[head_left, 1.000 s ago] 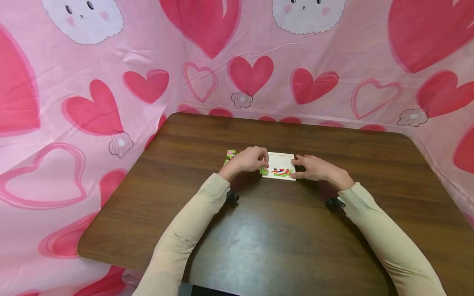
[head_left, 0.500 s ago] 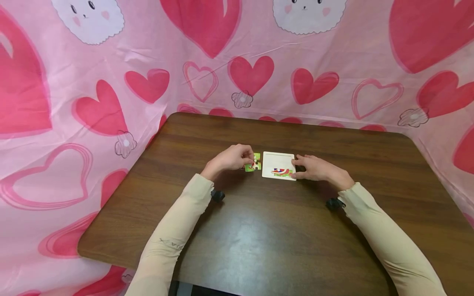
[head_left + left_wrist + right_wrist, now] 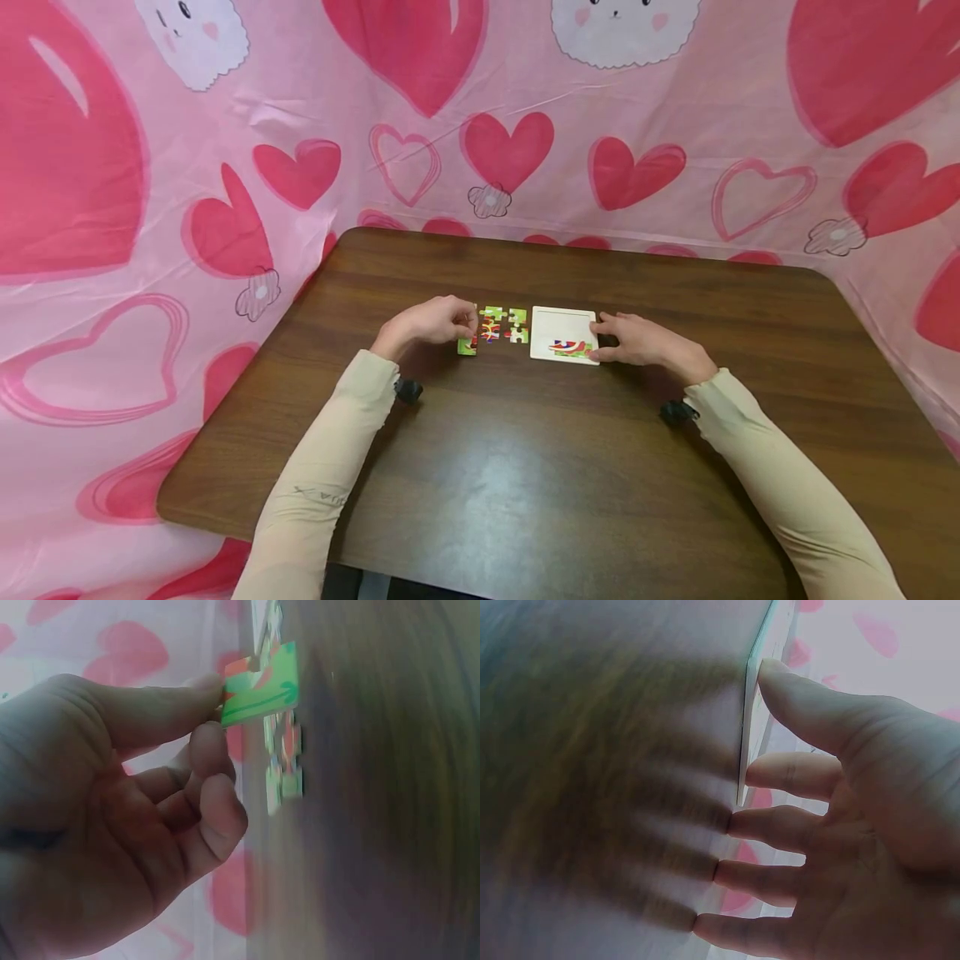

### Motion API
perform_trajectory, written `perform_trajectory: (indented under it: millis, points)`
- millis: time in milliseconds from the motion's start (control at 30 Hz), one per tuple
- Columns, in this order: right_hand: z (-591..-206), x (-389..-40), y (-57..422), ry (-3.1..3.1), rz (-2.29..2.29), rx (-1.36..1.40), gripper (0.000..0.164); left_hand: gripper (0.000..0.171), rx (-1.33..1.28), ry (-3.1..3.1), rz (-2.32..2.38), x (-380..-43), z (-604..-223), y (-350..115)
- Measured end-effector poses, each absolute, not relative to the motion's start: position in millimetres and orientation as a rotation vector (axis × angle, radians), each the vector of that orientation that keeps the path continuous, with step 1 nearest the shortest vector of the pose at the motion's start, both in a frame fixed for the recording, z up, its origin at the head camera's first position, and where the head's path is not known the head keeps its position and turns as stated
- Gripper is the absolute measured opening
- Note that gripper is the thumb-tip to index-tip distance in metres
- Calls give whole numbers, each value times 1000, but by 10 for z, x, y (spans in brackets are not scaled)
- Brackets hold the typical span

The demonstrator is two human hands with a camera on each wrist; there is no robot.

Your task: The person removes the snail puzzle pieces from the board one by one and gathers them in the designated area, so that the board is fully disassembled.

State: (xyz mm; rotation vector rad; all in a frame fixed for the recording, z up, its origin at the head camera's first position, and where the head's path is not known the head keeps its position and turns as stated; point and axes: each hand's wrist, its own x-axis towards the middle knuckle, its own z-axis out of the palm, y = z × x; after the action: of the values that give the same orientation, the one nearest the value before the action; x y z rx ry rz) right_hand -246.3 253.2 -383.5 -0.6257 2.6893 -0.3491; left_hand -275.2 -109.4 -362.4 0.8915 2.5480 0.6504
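My left hand (image 3: 438,320) pinches a green and red jigsaw piece (image 3: 262,686) between thumb and fingertips, left of the other pieces. Loose jigsaw pieces (image 3: 492,314), green with red, white and blue bits, lie on the table between that hand and the white puzzle tray (image 3: 564,323). Inside the tray, a few joined pieces (image 3: 573,348) fill the near right corner; the rest of its white bottom is bare. At the tray's right end rests my right hand (image 3: 637,340), fingers spread and fairly straight. Its thumb touches the rim, and its other fingertips touch the table beside it.
The brown wooden table (image 3: 495,450) stretches to both sides. Behind it and to the left hangs a pink cloth (image 3: 420,67) with hearts. A dark wrist camera (image 3: 408,391) sits under the left wrist, another camera (image 3: 677,413) under the right.
My left hand has moved left from the tray, carrying a piece past the loose ones. The green piece at the tray's left edge is now away from it. My right hand stays put.
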Motion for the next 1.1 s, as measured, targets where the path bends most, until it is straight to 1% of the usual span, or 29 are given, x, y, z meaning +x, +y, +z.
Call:
perform_trajectory:
  millis: [300,733,1100]
  points:
    - [-3831,-2456,2534,2690,-356,-623,70,8,849,2490,603,-2794,-3631,-1272]
    - [-3830,-2469,2529,2680,-346,-615,71,4,830,2516,551,-2783,-3662,-1245]
    - [-3826,-2462,2522,2687,-338,-607,72,13,785,2606,615,-2815,-3644,-1121]
